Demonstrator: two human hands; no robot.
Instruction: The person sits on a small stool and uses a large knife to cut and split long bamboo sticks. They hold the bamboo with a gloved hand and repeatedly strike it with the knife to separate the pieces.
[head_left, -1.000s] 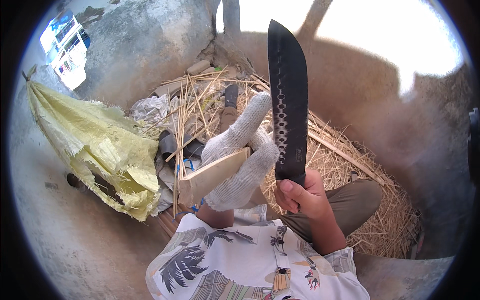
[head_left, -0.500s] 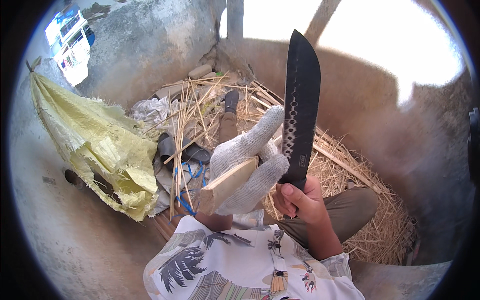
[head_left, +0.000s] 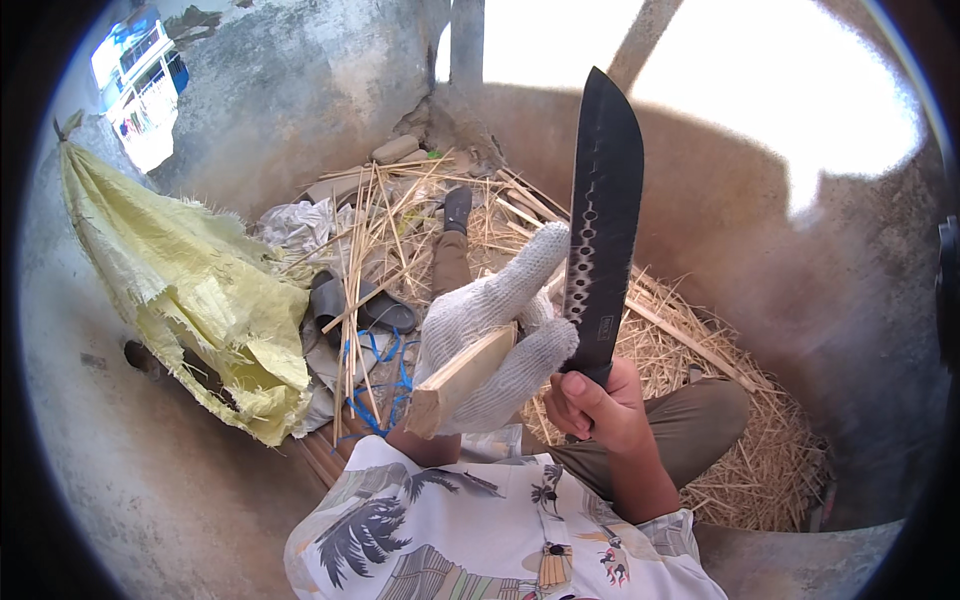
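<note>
In the middle, my left hand [head_left: 497, 290] wears a pale knitted work glove. It is closed around a split piece of bamboo [head_left: 465, 375], whose pale cut end points toward my chest. Its thumb and a fingertip reach to the edge of a machete blade [head_left: 606, 215]. My bare right hand [head_left: 603, 405] grips the machete's handle just below, with the wide black blade upright and a row of holes along it. Most of the handle is hidden in my fist. Whether the bamboo touches the blade cannot be made out behind the glove.
A yellow woven sack [head_left: 200, 290] hangs at the left wall. Long thin bamboo strips [head_left: 358, 300] lie near dark slippers [head_left: 375, 308] and blue strapping [head_left: 400, 375]. Shavings [head_left: 760, 460] are heaped at the right, beside my bent leg. Rough walls [head_left: 300, 90] surround me.
Very little differs. The whole view has shifted slightly, and the machete's tip appears a touch lower. Both hands keep the same holds.
</note>
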